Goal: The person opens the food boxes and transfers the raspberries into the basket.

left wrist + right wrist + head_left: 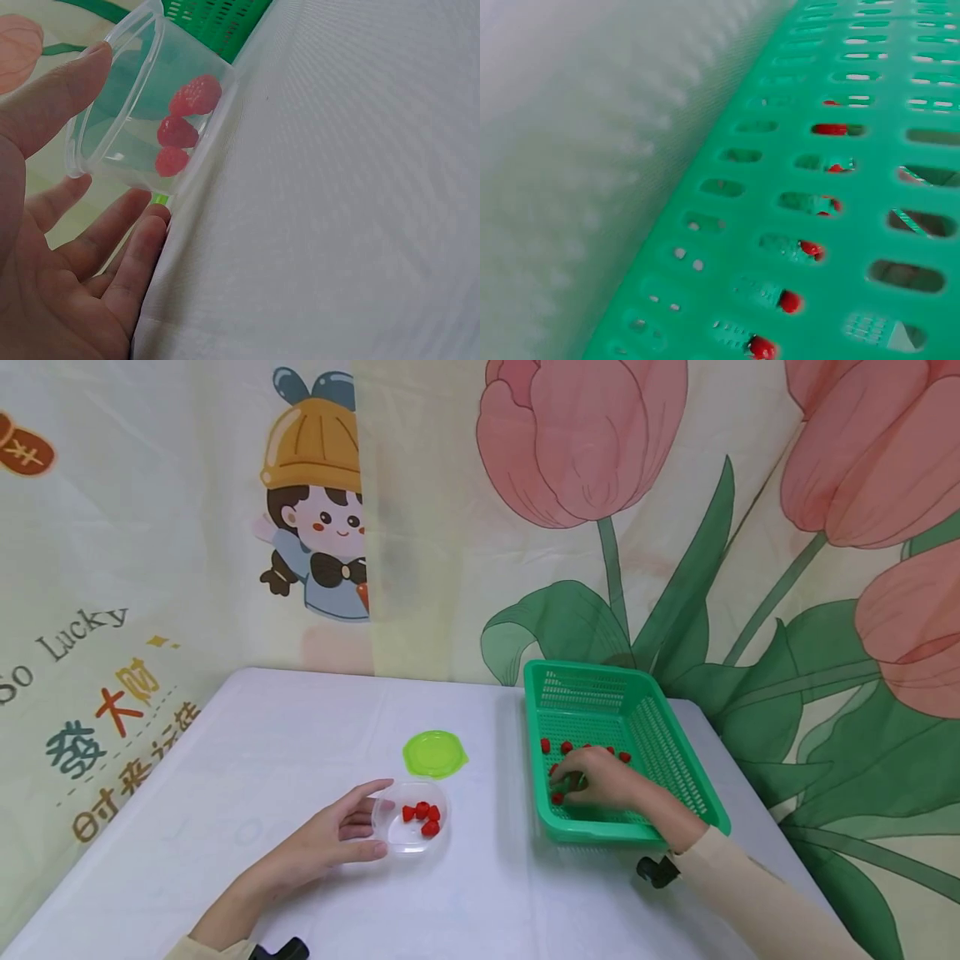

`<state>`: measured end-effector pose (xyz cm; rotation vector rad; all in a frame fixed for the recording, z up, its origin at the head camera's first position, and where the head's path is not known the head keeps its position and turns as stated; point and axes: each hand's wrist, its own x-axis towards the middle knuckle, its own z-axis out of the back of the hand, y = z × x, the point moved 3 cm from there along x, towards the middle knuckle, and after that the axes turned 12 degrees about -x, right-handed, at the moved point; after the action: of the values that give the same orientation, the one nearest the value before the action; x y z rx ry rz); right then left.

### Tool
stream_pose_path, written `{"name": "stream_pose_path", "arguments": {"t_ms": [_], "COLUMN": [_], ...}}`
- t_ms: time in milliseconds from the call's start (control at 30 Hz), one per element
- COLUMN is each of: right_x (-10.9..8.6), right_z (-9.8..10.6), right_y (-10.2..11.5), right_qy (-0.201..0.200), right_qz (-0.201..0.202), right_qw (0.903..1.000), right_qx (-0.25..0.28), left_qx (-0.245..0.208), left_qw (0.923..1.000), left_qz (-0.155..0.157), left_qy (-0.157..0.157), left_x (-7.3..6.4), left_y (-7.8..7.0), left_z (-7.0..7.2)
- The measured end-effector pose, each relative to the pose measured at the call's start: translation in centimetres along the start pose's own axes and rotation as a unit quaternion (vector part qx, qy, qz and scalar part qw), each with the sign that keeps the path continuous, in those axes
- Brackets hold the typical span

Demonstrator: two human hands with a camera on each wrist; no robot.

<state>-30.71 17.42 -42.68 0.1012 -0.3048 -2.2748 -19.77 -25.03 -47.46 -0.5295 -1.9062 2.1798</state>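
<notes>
Some berries [611,750] partly covered by right hand [603,779]; whether any is held cannot be told. Basket [769,180] cropped in right-wrist view, left hand [60,292] in left-wrist view.

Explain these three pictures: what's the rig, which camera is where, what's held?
No machine: these are a person's bare hands, left grip and right grip. The wide picture comes from a camera worn on the head; the others come from wrist cameras, the left showing a clear tub, the right mostly the slotted side of a green basket. Tub and basket stand on a white-covered table, with a light-green lid-like piece. Both contain red berries. The left grip holds the tub; the right reaches into the basket, and whether it pinches a berry is hidden.
</notes>
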Motion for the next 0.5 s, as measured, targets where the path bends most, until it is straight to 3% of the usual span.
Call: {"name": "stream_pose_path", "arguments": {"t_ms": [300,500], "right_x": [-0.7,0.0], "right_z": [3.0,5.3], "right_y": [2.0,4.8], "right_qy": [-0.097,-0.114], "right_qz": [-0.008,0.005], "right_qw": [0.9948,0.9934], "right_qx": [-0.032,-0.009], "left_qx": [0.001,0.002], "left_qw": [1.0000,1.0000], "left_qz": [-0.003,0.000], "left_qy": [0.003,0.000], "left_x": [0.2,0.2], "left_y": [0.1,0.2], "left_z": [-0.1,0.0]}}
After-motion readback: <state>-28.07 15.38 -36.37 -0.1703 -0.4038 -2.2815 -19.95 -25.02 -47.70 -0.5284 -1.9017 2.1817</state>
